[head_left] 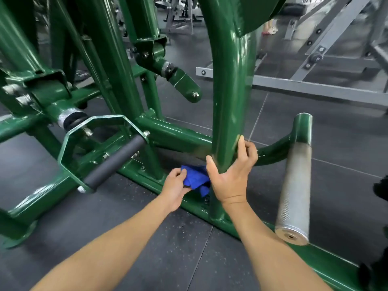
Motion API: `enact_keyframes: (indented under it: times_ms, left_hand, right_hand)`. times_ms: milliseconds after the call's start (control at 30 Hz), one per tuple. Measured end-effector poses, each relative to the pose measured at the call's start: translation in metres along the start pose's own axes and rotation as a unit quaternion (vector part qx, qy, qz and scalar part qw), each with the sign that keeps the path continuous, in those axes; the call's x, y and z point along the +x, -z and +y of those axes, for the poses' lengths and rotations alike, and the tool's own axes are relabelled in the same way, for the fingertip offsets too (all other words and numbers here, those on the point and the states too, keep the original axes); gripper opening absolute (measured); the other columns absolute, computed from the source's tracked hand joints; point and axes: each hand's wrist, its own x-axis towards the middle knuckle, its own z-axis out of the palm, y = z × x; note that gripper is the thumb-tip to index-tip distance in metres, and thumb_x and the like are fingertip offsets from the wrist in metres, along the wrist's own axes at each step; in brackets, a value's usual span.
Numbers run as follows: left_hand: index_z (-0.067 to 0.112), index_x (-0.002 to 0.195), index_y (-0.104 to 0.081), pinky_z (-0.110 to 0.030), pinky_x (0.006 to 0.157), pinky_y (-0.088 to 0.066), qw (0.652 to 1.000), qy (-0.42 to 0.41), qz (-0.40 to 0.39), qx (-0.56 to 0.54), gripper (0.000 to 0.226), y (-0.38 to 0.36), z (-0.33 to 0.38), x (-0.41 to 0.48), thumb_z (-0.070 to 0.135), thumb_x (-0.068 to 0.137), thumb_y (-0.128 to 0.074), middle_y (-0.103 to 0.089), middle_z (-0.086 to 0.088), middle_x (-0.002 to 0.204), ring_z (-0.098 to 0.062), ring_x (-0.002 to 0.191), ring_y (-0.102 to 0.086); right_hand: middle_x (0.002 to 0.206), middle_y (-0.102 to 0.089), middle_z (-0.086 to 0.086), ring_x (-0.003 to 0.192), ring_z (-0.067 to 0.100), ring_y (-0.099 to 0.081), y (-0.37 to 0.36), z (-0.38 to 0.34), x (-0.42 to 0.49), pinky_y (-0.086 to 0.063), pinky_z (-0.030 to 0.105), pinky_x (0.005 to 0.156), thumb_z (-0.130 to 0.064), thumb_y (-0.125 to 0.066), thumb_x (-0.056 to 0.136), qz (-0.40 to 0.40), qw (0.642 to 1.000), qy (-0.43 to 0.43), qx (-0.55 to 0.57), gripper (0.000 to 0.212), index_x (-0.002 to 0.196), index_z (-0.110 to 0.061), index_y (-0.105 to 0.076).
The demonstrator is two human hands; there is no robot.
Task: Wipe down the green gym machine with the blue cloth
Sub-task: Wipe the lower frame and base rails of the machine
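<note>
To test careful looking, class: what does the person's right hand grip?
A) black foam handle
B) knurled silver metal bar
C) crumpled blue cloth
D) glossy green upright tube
D: the right hand wraps round the glossy green upright tube; the left hand holds the blue cloth.

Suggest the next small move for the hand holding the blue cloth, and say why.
Probably the left hand should press the blue cloth onto the green upright post and rub its lower end: the cloth is bunched right beside it, and the right hand wraps that post, seemingly steadying.
</note>
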Motion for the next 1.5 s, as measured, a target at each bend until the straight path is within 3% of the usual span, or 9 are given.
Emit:
enact_keyframes:
  times_ms: [133,367,600,733,867,967,1033,1267,1500]
  left_hand:
    - [0.013,0.12,-0.056,-0.041,0.094,-0.056,0.992,-0.096,0.038,-0.072,0.016,0.003,0.049,-0.02,0.02,0.112,-0.044,-0.072,-0.009,0.111,-0.02,0.097,-0.069]
    - [0.015,0.14,-0.052,-0.034,0.102,-0.045,0.957,-0.118,0.071,0.254,0.032,-0.018,0.066,-0.009,0.021,0.109,-0.048,-0.061,-0.003,0.131,-0.021,0.115,-0.057]
    - [0.003,0.134,-0.06,-0.041,0.105,-0.049,0.934,-0.053,0.037,0.352,0.033,-0.065,0.059,-0.025,0.015,0.105,-0.048,-0.065,-0.018,0.131,-0.036,0.12,-0.061]
    - [0.007,0.126,-0.066,-0.033,0.095,-0.049,0.917,-0.095,-0.038,0.385,0.031,-0.07,0.049,-0.035,0.012,0.101,-0.049,-0.068,-0.003,0.121,-0.029,0.115,-0.064]
    - [0.016,0.128,-0.062,-0.035,0.098,-0.052,0.98,-0.045,-0.112,0.156,0.023,-0.064,0.036,-0.042,0.013,0.106,-0.055,-0.074,-0.004,0.125,-0.019,0.114,-0.068]
    - [0.016,0.121,-0.063,-0.042,0.098,-0.052,0.994,-0.02,-0.095,0.055,0.017,-0.06,0.031,-0.045,0.012,0.108,-0.052,-0.075,-0.008,0.122,-0.023,0.107,-0.07]
    - [0.014,0.11,-0.062,-0.046,0.095,-0.051,0.996,-0.04,-0.062,0.053,0.011,-0.058,0.029,-0.051,0.013,0.108,-0.052,-0.074,-0.013,0.117,-0.027,0.102,-0.065]
    - [0.006,0.114,-0.053,-0.028,0.045,-0.038,0.992,-0.122,-0.026,0.029,0.012,-0.057,0.031,-0.115,0.015,0.11,-0.047,-0.063,-0.024,0.077,-0.031,0.059,-0.055]
    - [0.02,0.106,-0.063,-0.034,0.081,-0.054,0.976,-0.206,-0.016,0.073,0.01,-0.08,0.028,-0.163,0.02,0.108,-0.053,-0.073,-0.008,0.105,-0.017,0.091,-0.066]
  right_hand:
    - [0.133,-0.027,-0.006,0.124,0.016,-0.035,0.012,-0.008,0.003,-0.03,0.037,0.114,-0.039,-0.087,0.077,-0.046,0.998,0.004,-0.037,0.096,0.149,-0.018,-0.029]
    - [0.152,-0.02,0.008,0.138,0.035,-0.037,0.026,-0.011,-0.005,-0.039,0.061,0.114,-0.044,-0.078,0.09,-0.113,0.99,0.023,-0.079,0.098,0.159,-0.019,-0.014]
    - [0.159,-0.012,0.006,0.144,0.031,-0.037,0.04,-0.017,-0.006,-0.042,0.054,0.114,-0.045,-0.073,0.094,-0.163,0.985,-0.002,-0.06,0.101,0.163,-0.027,-0.002]
    - [0.165,-0.006,-0.007,0.151,0.019,-0.032,0.061,-0.017,-0.007,-0.04,0.035,0.114,-0.048,-0.064,0.098,-0.214,0.973,-0.024,-0.086,0.093,0.165,-0.024,-0.004]
    - [0.159,-0.029,0.002,0.145,0.015,-0.038,0.078,0.007,-0.031,-0.03,0.022,0.112,-0.035,-0.047,0.109,-0.294,0.942,-0.128,-0.102,0.056,0.16,-0.022,-0.027]
    - [0.14,-0.047,0.002,0.108,0.005,-0.056,0.097,0.026,-0.051,-0.037,0.001,0.082,-0.023,-0.043,0.109,-0.345,0.897,-0.259,-0.099,0.044,0.152,-0.023,-0.035]
    - [0.13,-0.051,-0.001,0.093,-0.001,-0.053,0.101,0.029,-0.053,-0.04,0.001,0.071,-0.021,-0.043,0.109,-0.368,0.88,-0.283,-0.099,0.04,0.149,-0.026,-0.039]
    - [0.128,-0.058,0.002,0.091,0.006,-0.057,0.085,0.004,-0.039,-0.038,-0.003,0.069,-0.014,-0.052,0.105,-0.322,0.901,-0.291,-0.023,0.046,0.149,-0.024,-0.046]
    - [0.09,-0.071,0.007,0.066,0.011,-0.07,0.086,-0.012,-0.034,-0.059,0.027,0.063,-0.028,-0.046,0.109,-0.303,0.848,-0.419,0.115,0.028,0.101,-0.007,-0.063]
